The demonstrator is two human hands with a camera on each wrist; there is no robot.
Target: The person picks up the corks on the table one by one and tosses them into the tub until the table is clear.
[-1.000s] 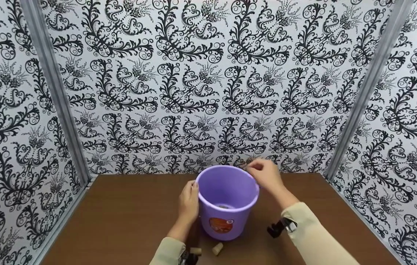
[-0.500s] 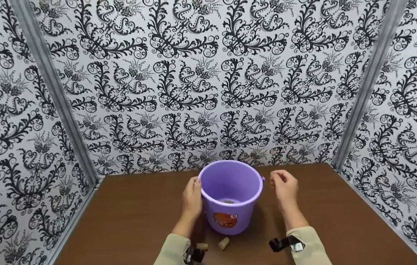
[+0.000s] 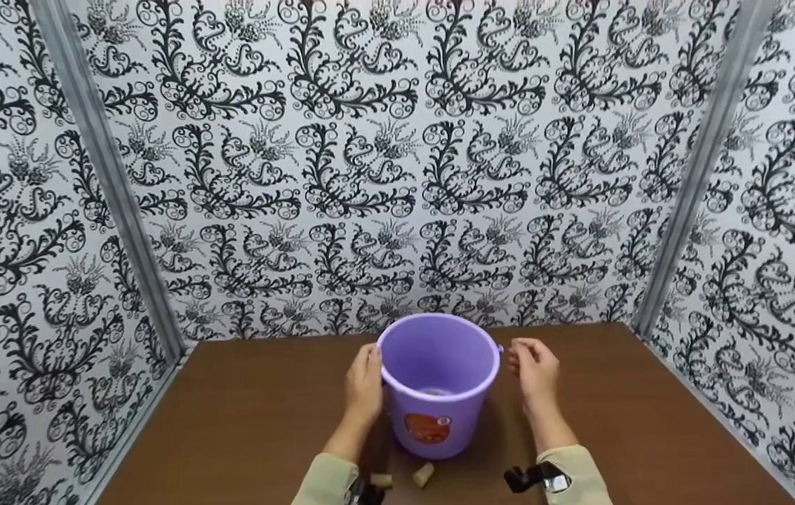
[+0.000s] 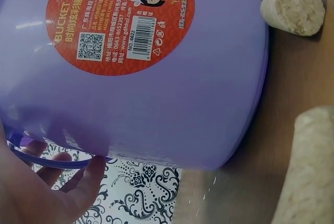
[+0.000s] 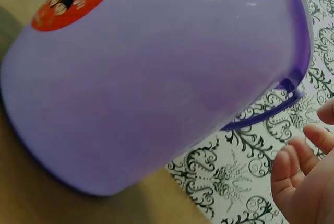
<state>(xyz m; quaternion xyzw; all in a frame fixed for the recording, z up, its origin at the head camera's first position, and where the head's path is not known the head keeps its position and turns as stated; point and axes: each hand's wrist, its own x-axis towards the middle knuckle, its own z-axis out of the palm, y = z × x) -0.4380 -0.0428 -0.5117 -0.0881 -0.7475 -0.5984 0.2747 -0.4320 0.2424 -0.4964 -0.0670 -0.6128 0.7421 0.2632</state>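
Note:
A purple bucket (image 3: 439,414) with a red oval label (image 5: 78,2) stands upright on the table. My left hand (image 3: 365,384) grips it at the left side of the rim; in the left wrist view its fingers lie at the purple handle (image 4: 57,163). Just right of the rim, my right hand (image 3: 536,368) hovers apart from the bucket, fingers loosely curled and holding nothing. The handle (image 5: 261,117) hangs down behind the bucket. Inside, a small tan piece (image 3: 433,393) shows at the bottom.
Two tapered corks lie on the brown table (image 3: 264,421) before the bucket: one cork (image 3: 423,475) near its base, another cork (image 3: 381,480) beside my left wrist. Patterned white walls (image 3: 397,175) close off the back and both sides.
My right hand has left the bucket's right rim, moving out to the right and lower. My left hand has stayed at the left rim.

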